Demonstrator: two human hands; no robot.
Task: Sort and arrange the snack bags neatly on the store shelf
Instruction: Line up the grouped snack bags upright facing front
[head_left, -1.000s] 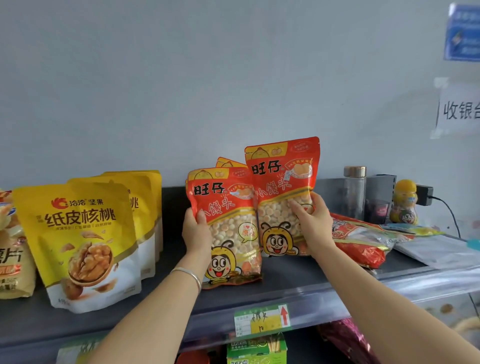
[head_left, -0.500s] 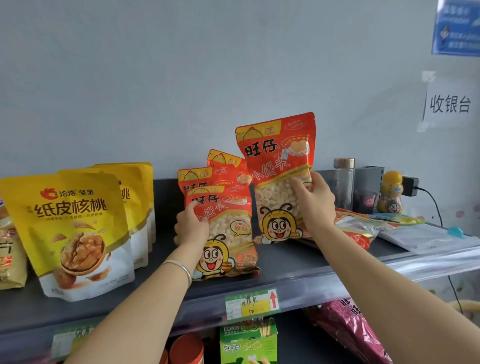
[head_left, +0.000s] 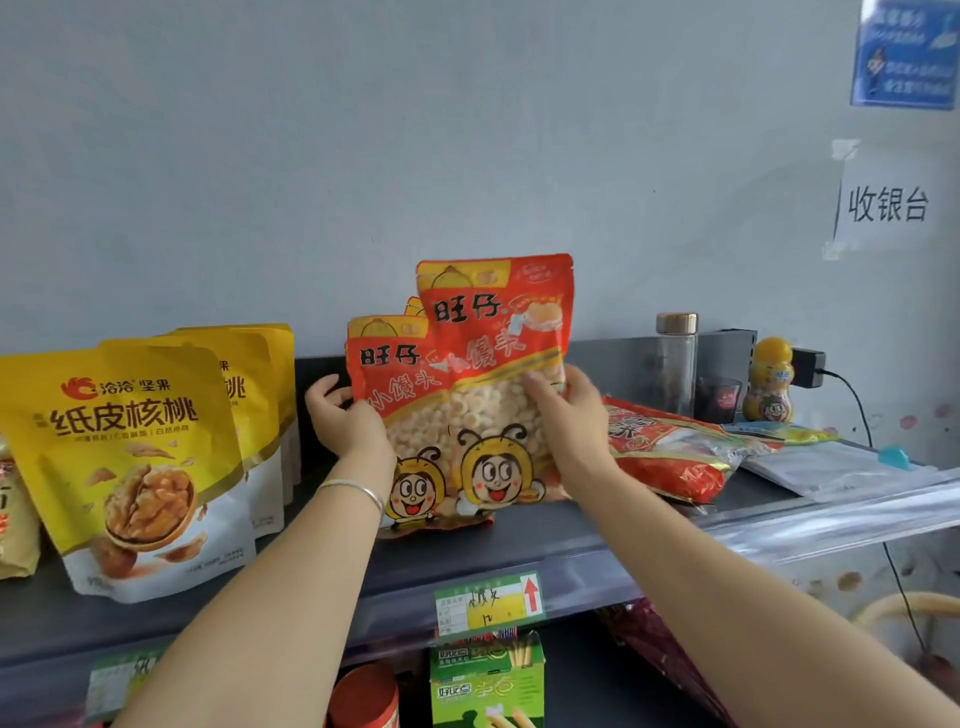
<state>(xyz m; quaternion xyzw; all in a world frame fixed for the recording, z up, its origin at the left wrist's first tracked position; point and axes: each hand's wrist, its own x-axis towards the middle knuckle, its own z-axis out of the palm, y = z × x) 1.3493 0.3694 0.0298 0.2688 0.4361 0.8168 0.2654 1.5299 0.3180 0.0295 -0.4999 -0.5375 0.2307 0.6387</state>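
Right hand grasps a tall red plastic snack bag of small round biscuits, left hand grips the overlapped matching red bag, both held upright over the dark shelf between yellow walnut pouches left and a flat red packet right.

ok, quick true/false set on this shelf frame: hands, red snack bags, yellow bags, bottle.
1. The right hand holds the higher red bag. True.
2. The yellow walnut bags stand upright, left of the red bags. True.
3. The left hand rests on the yellow walnut bags. False: it grips the lower red bag by its left edge.
4. The clear bottle lies flat. False: it stands upright at the back of the shelf.
5. A red packet lies flat right of the right hand. True.
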